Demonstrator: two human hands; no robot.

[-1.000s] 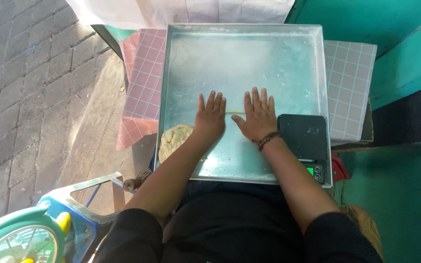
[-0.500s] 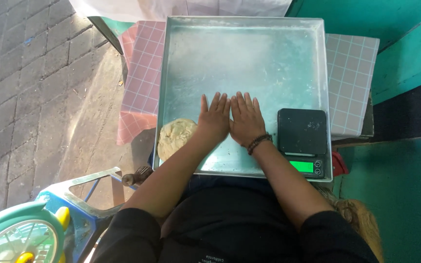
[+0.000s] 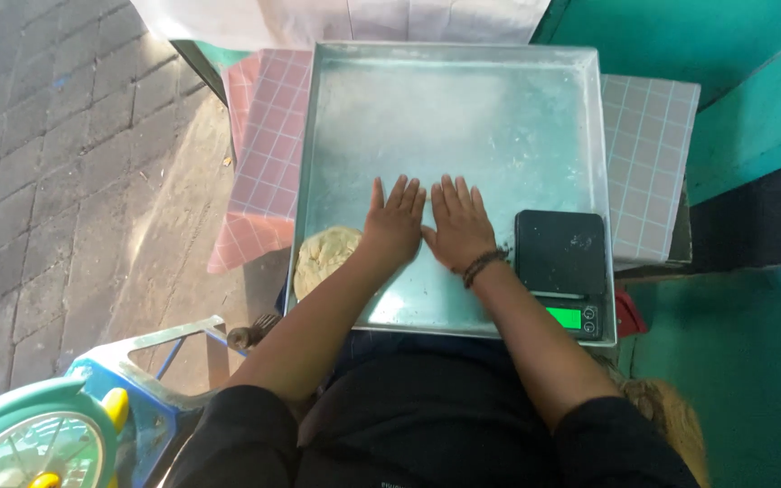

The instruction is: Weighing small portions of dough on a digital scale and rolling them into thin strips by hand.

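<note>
Both hands flat on a big square metal tray (image 3: 463, 99), palms down, side by side w/ thumbs nearly touching. Left hand (image 3: 395, 226) and right hand (image 3: 458, 226) both have fingers straight and slightly spread, holding nothing that I can see; can't tell if anything's under the palms. Right wrist has a dark beaded bracelet (image 3: 484, 265). Lump of pale dough (image 3: 323, 258) sits in the tray's near-left corner, just beside the left forearm. Small black digital scale (image 3: 560, 271) w/ a lit green display rests on the near-right corner. Tray's on a pink checked tablecloth (image 3: 264, 154).
</note>
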